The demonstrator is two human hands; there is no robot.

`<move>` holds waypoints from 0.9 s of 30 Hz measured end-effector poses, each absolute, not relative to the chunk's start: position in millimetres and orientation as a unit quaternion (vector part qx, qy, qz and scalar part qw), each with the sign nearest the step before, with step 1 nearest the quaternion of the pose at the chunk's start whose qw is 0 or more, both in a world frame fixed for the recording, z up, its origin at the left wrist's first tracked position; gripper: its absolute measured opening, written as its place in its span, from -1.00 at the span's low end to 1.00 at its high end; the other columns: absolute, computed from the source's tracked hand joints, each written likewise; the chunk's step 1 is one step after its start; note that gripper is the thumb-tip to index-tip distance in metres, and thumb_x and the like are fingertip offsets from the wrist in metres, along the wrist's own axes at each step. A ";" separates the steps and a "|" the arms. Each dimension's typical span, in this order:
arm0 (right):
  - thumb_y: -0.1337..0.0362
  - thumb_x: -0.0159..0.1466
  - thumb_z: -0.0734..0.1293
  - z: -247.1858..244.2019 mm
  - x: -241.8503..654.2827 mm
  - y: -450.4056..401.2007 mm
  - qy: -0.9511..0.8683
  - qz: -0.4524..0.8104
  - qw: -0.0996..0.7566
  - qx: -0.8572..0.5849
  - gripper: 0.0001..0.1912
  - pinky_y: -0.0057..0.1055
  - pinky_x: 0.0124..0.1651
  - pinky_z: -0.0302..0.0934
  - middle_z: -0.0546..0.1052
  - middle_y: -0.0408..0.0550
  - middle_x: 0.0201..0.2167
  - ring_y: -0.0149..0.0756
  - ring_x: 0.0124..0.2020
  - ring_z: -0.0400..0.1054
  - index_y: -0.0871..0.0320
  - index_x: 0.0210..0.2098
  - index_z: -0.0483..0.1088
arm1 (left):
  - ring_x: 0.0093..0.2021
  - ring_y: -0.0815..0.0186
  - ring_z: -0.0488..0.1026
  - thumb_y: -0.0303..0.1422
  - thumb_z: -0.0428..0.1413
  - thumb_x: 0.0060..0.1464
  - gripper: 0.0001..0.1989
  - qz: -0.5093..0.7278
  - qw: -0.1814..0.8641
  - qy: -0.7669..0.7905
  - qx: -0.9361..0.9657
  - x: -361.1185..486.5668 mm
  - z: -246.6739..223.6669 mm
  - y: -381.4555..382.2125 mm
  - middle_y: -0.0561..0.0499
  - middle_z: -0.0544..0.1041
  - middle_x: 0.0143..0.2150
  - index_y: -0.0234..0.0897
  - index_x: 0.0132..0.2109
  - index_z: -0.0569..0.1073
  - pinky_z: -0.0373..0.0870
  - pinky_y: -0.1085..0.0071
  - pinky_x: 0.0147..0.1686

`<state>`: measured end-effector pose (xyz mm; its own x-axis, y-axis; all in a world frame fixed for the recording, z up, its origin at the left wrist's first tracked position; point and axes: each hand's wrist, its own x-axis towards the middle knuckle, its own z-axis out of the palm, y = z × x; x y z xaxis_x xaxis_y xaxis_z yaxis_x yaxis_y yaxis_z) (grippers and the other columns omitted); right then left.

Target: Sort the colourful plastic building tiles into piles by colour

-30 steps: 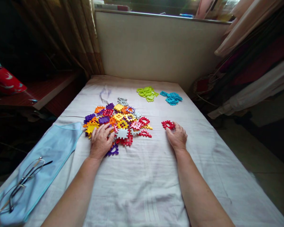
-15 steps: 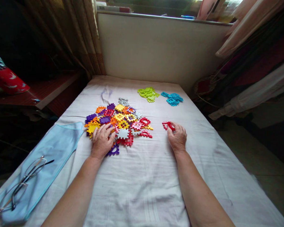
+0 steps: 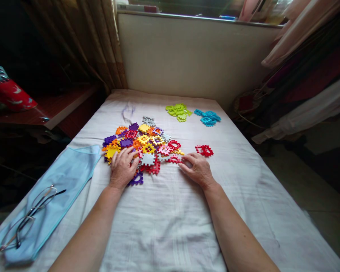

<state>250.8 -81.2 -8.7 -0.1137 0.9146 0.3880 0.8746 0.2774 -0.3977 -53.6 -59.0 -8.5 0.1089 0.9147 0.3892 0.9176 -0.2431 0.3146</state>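
Observation:
A mixed pile of notched plastic pieces, with a yellow piece [image 3: 112, 151] at its left and a grey piece [image 3: 147, 159] near its front, lies on the cloth. My left hand [image 3: 122, 167] rests on the pile's front left, fingers apart, gripping nothing visible. At the pile's right edge, my right hand [image 3: 197, 167] has its fingertips at a red arched piece [image 3: 174, 159], thumb and fingers apart. Separate red pieces [image 3: 204, 150] lie beyond my right hand. Green pieces [image 3: 178, 112] and blue pieces [image 3: 208, 117] form two groups farther back.
Glasses [image 3: 31, 215] lie on a light blue cloth [image 3: 70, 181] at the left of the covered surface [image 3: 164, 230]. A red container [image 3: 13, 94] stands on a wooden table at the far left. Curtains and hanging clothes flank the wall.
My right hand has let go of the red piece beside the other red one and moved left to the pile's right edge. My left hand has stayed in place.

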 end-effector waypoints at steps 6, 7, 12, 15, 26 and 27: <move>0.21 0.21 0.37 -9.9 247.4 -80.2 -0.749 0.034 0.280 -0.600 -0.88 -0.27 -0.04 0.22 0.55 -0.06 -0.27 -0.22 -0.20 0.40 0.07 -0.31 0.54 | 0.24 0.09 0.32 -0.24 -0.01 0.22 -0.71 -0.261 0.007 -0.616 -0.743 -52.8 -8.0 -59.5 -0.05 0.47 0.20 -0.12 0.00 0.50 0.05 -0.02 0.29; 0.22 0.21 0.36 -9.8 247.1 -80.1 -0.748 0.037 0.283 -0.599 -0.89 -0.28 -0.04 0.22 0.55 -0.06 -0.27 -0.23 -0.20 0.40 0.08 -0.33 0.54 | 0.24 0.09 0.32 -0.24 -0.01 0.22 -0.71 -0.261 0.008 -0.617 -0.742 -52.7 -8.1 -59.6 -0.04 0.47 0.19 -0.11 0.00 0.50 0.05 -0.01 0.29; 0.26 0.21 0.33 -10.1 251.8 -79.8 -0.751 0.047 0.301 -0.586 -0.89 -0.30 -0.06 0.25 0.56 -0.05 -0.29 -0.24 -0.21 0.40 0.09 -0.39 0.50 | 0.25 0.09 0.32 -0.24 0.00 0.22 -0.71 -0.260 0.008 -0.615 -0.744 -53.1 -8.6 -59.4 -0.05 0.47 0.20 -0.13 0.02 0.50 0.05 -0.02 0.29; 0.24 0.20 0.32 -12.7 262.6 -78.2 -0.747 0.052 0.333 -0.574 -0.89 -0.29 -0.08 0.27 0.56 -0.04 -0.31 -0.23 -0.24 0.41 0.09 -0.42 0.46 | 0.24 0.09 0.33 -0.25 -0.01 0.23 -0.69 -0.265 0.009 -0.612 -0.745 -53.4 -8.9 -59.1 -0.07 0.48 0.19 -0.16 0.03 0.49 0.06 -0.02 0.29; 0.10 0.18 0.29 -21.0 304.0 -69.3 -0.566 -0.052 0.458 -0.683 -0.79 -0.30 -0.20 0.28 0.52 -0.04 -0.42 -0.24 -0.36 0.37 0.11 -0.42 0.42 | 0.21 0.09 0.36 -0.25 -0.02 0.23 -0.69 -0.275 0.014 -0.609 -0.744 -52.2 -7.4 -58.8 -0.07 0.50 0.16 -0.16 0.01 0.51 0.09 -0.01 0.27; 0.08 0.18 0.29 -22.6 306.8 -68.6 -0.546 -0.062 0.457 -0.699 -0.76 -0.29 -0.20 0.28 0.52 -0.03 -0.41 -0.23 -0.36 0.37 0.12 -0.40 0.43 | 0.21 0.09 0.36 -0.25 -0.02 0.23 -0.69 -0.274 0.014 -0.610 -0.744 -52.1 -7.3 -58.9 -0.07 0.50 0.16 -0.16 0.01 0.51 0.09 -0.01 0.27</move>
<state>306.8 -68.6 -22.6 0.3958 0.7077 0.5852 0.8204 0.0139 -0.5717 -52.1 -58.9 -7.3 0.1061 0.8993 0.4243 0.9145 -0.2558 0.3134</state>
